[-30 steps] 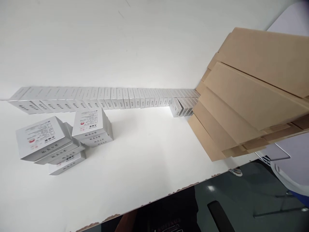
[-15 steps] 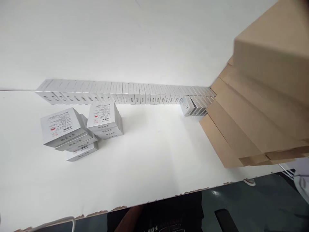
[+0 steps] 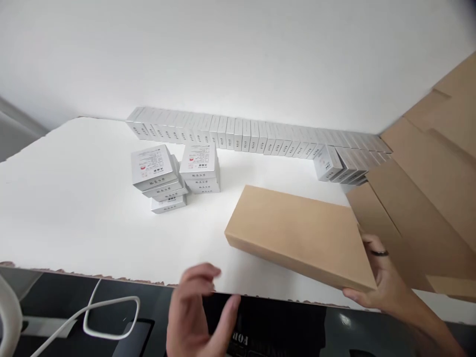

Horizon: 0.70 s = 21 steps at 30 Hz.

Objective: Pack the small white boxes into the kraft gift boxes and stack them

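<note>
Brown cardboard box (image 3: pixel 297 238) is over the bench (image 3: pixel 74 198), right of centre, close to the rough near edge. The right hand (image 3: pixel 379 272) is clamped on its right end; the left hand (image 3: pixel 201 312), by that edge, holds thumb and fingers apart. Bench surface stretches left of two white stacks (image 3: pixel 201 161); a white row (image 3: pixel 241 136) follows the far edge, meeting brown cartons (image 3: pixel 439 163) at right.

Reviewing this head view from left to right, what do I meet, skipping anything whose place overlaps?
Left stack of white printed boxes, right stack of white printed boxes, flat brown cardboard box, right hand gripping its end.
</note>
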{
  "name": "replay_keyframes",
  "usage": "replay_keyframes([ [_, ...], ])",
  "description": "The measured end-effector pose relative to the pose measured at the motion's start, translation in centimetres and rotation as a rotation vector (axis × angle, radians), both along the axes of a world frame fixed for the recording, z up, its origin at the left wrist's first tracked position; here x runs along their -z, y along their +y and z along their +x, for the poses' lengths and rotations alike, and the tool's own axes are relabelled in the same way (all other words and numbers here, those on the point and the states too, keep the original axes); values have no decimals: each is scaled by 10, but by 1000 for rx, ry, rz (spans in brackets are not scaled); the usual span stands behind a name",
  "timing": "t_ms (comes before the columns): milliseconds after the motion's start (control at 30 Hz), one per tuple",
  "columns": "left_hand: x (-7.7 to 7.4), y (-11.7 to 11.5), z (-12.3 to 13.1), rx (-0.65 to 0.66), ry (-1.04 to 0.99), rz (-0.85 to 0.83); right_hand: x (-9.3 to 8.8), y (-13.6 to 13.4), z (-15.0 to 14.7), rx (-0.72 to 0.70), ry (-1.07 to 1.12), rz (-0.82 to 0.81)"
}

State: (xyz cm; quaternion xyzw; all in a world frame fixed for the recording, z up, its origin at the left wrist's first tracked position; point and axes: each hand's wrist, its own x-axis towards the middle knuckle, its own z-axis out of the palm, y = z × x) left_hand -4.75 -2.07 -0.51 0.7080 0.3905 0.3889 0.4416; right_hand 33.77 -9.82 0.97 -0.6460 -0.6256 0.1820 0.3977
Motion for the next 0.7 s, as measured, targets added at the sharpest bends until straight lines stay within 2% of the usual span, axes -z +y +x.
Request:
replay_keyframes([
  [33,-4,1,5,-156,4,57,10,-2,6,15,24,-93],
  [67,-7,3,12,-246,40,84,18,-5,10,22,50,-150],
  [100,-9,6,21,-282,96,78,26,-8,13,18,69,-175],
  [167,-12,13,35,-237,225,-10,37,-12,15,-6,60,-197],
  [267,-14,26,46,-270,307,-50,42,-14,10,20,43,-154],
  [433,-15,35,58,-266,353,51,33,-8,-18,380,237,-154],
  [567,-15,33,69,-301,335,96,26,1,-44,464,257,-189],
  [700,-13,32,77,-293,288,181,29,16,-60,596,197,-97],
])
